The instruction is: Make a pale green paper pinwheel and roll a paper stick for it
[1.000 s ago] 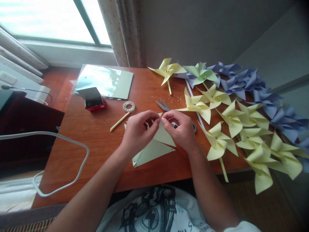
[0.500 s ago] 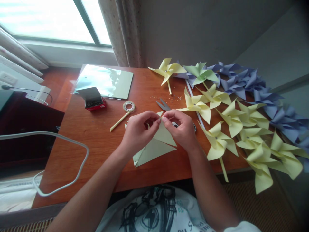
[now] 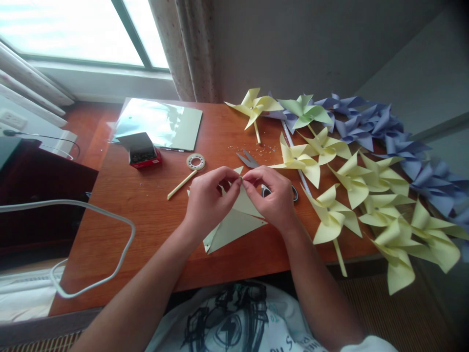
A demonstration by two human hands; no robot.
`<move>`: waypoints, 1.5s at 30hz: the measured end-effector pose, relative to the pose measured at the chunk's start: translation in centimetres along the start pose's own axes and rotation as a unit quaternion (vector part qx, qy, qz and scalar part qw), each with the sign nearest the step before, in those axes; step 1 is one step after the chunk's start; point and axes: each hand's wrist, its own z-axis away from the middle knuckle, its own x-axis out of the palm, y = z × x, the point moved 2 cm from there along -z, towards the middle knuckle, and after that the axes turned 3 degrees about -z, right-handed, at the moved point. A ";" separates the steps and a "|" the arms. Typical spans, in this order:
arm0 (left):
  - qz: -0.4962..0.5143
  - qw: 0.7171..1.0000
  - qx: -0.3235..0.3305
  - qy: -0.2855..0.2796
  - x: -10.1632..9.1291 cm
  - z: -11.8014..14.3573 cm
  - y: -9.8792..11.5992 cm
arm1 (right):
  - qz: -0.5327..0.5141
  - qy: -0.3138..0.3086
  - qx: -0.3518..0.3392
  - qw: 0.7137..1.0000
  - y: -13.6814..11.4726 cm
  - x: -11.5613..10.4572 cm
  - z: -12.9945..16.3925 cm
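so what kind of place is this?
Likely a room at home used for paper crafts: a wooden table by a curtained window, finished paper pinwheels piled at right, scissors near both hands folding yellow paper.

From my remote seat I count two hands over the worktop (image 3: 146,205): the left hand (image 3: 207,203) and the right hand (image 3: 274,198), sharing one cut sheet of pale yellow paper (image 3: 234,222). I make out one pair of scissors (image 3: 249,159), one roll of tape (image 3: 195,161), one loose yellow stick (image 3: 181,185), one small red box (image 3: 141,150) and one glossy sheet (image 3: 159,122). Of finished pinwheels I count about eight yellow ones (image 3: 351,183), one green (image 3: 304,111), and a row of purple ones (image 3: 370,122) overlapping too much for me to number. One white cable (image 3: 91,208) loops at the left.
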 end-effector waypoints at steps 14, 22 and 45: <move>-0.060 0.997 0.039 0.026 -0.1 0.1 0.4 | 0.029 0.001 -0.005 1.000 0.0 0.1 -0.1; -0.079 0.995 0.030 0.043 -0.2 0.2 0.5 | 0.086 0.003 -0.064 0.994 0.2 0.5 0.2; -0.023 0.999 0.011 0.036 -0.1 0.0 -0.2 | 0.098 0.014 -0.052 0.994 0.2 0.5 0.1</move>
